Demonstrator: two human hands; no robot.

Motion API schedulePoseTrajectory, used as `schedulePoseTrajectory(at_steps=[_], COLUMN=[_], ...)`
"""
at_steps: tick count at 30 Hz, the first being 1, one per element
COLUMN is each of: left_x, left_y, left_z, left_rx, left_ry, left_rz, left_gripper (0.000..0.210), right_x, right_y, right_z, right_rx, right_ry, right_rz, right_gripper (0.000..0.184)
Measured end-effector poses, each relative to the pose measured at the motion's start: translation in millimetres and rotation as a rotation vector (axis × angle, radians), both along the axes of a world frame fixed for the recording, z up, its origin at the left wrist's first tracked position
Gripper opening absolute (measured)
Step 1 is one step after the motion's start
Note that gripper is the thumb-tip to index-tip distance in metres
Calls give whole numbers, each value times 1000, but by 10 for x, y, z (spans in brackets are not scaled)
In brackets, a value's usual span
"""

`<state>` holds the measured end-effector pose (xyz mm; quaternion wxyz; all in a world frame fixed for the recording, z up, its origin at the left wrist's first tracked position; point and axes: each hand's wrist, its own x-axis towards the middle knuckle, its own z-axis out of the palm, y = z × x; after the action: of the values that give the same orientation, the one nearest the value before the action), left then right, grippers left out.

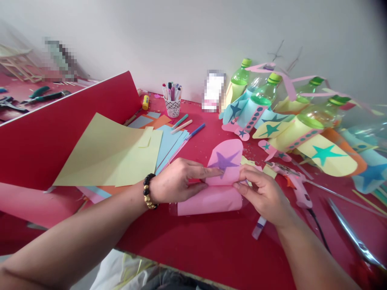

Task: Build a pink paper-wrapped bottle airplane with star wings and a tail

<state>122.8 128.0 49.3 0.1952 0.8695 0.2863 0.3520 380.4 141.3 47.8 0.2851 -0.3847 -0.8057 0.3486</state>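
Observation:
A plastic bottle wrapped in pink paper (208, 202) lies on its side on the red table. A rounded pink paper wing (228, 151) with a purple star stands up along its upper side. My left hand (178, 180) has its index finger over the star and its thumb low at the wing's base, gripping the paper. At the wing's lower right corner, my right hand (263, 193) pinches the edge between thumb and fingers. A marker (259, 228) lies just below my right hand. Behind that hand rests a pink glue gun (294, 181) with a black cord.
Several decorated bottles (311, 125) with paper wings crowd the back right. Scissors (353, 233) lie at the right. Yellow paper sheets (111, 149) and a pen cup (172, 105) are on the left and back, beside a raised red board (75, 108).

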Motion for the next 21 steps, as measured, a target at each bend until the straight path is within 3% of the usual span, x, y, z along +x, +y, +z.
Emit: schedulePoseTrajectory(at_steps=[15,21], left_x=[14,7], left_y=[1,8], left_z=[5,0], left_rx=[-80,-62], left_ry=[-20,-28], left_rz=[18,-14], left_gripper=[47,43], right_x=[-22,-54], right_y=[-10,-20], right_z=[21,6], right_rx=[-67,-39], right_ry=[44,28], right_rz=[2,-59], right_gripper=[18,18])
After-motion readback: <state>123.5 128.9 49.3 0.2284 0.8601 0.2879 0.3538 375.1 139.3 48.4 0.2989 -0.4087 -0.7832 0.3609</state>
